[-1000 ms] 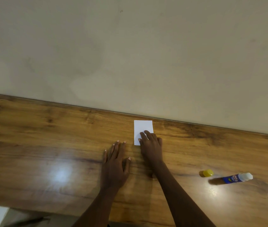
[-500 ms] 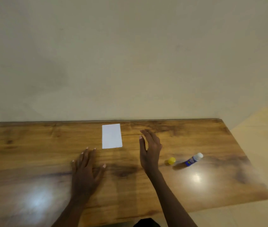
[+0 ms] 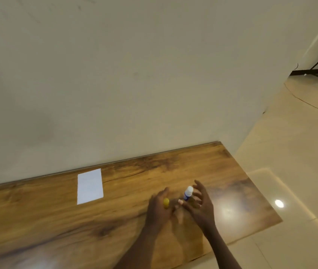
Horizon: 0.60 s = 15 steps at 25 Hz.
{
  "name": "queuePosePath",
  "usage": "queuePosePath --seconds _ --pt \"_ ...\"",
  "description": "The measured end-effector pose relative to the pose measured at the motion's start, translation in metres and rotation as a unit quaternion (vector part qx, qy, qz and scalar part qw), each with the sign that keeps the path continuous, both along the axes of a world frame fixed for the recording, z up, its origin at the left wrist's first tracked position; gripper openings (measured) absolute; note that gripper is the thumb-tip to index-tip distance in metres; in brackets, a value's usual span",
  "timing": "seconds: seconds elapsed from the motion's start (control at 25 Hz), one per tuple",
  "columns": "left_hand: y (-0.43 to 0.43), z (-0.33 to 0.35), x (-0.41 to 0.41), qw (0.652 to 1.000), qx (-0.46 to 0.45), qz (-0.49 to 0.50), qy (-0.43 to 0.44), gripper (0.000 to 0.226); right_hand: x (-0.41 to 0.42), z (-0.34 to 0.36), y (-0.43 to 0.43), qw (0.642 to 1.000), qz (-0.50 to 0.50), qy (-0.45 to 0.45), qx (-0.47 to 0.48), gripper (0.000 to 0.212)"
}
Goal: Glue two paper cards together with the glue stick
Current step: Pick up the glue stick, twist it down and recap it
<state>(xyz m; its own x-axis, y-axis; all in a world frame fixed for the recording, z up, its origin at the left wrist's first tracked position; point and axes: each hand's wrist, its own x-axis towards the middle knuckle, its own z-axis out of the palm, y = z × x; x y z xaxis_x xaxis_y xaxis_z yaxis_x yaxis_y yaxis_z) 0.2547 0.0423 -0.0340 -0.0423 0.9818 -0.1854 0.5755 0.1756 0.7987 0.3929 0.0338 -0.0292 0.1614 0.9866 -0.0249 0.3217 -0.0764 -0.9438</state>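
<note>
Wooden counter (image 3: 57, 220) has the white card (image 3: 89, 186) lying flat near the wall, off left of both hands: left hand (image 3: 159, 207) pinches the yellow cap (image 3: 166, 202), right hand (image 3: 201, 205) is spread open beside, maybe touching, the glue stick (image 3: 188, 193).

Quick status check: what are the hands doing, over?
Left hand at the yellow cap, right hand open around the glue stick. White card lies flat, apart. Nothing blocking.
</note>
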Motion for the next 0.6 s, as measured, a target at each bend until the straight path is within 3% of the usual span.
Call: queuePosePath --seconds 0.16,0.36,0.6 --pt "0.009 0.003 -0.007 0.999 0.003 0.018 -0.040 0.051 -0.003 -0.014 0.012 0.997 0.002 -0.070 -0.012 0.019" --pt "0.019 0.053 -0.064 0.993 0.055 0.059 -0.086 0.037 -0.033 0.029 0.007 0.999 0.037 -0.023 0.032 0.014" --pt "0.021 0.194 -0.126 0.967 0.144 -0.001 -0.211 0.025 -0.124 0.165 0.023 0.975 0.138 0.056 0.166 0.012"
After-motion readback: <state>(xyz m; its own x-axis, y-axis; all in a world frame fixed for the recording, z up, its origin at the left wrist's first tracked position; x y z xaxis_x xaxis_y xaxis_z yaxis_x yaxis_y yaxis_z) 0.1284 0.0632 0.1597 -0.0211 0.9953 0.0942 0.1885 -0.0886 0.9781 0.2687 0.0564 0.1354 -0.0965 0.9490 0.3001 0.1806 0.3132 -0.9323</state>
